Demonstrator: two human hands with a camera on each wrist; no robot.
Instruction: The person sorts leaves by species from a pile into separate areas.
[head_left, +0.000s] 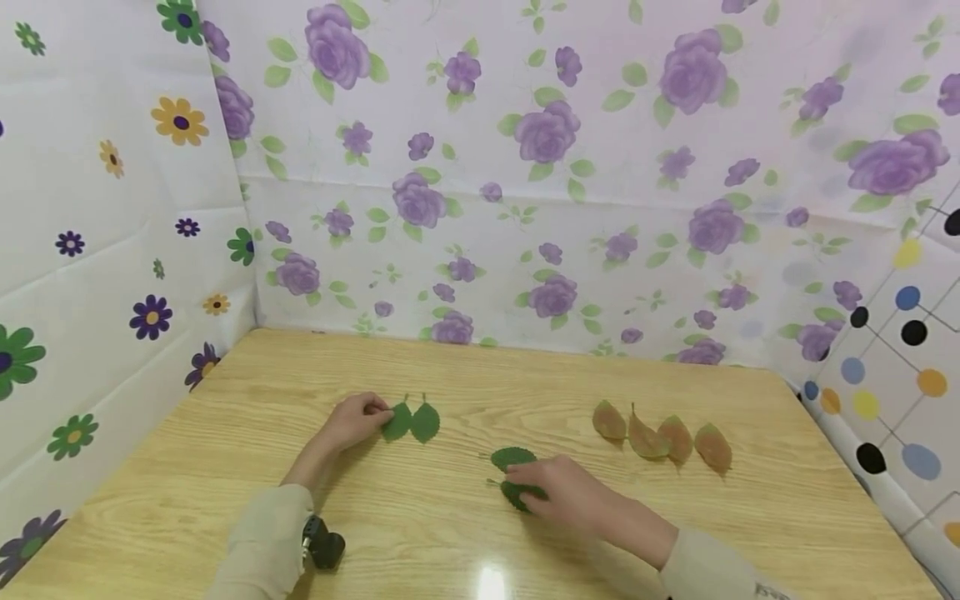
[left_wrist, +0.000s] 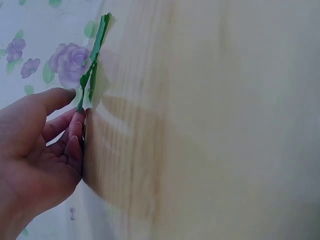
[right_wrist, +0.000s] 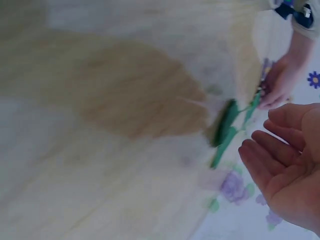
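Observation:
Two green leaves (head_left: 424, 422) lie side by side on the table with their stems pointing to the back. My left hand (head_left: 360, 419) pinches the edge of the left green leaf (head_left: 398, 422); in the left wrist view the leaf's tip (left_wrist: 81, 104) sits between thumb and fingertips. My right hand (head_left: 566, 493) is over a second pair, the upper green leaf (head_left: 513, 457) and the lower green leaf (head_left: 516, 497), whose stems point left. Its fingers cover part of the lower one. In the right wrist view its fingers (right_wrist: 265, 160) are loosely bent, with nothing between them.
Several reddish-brown leaves (head_left: 677, 439) lie in a row on the right of the wooden table (head_left: 465, 375). Flower-printed cloth (head_left: 480, 250) stands along the back edge, with more patterned cloth at the left and right sides. A black device (head_left: 324, 543) is worn at the left wrist.

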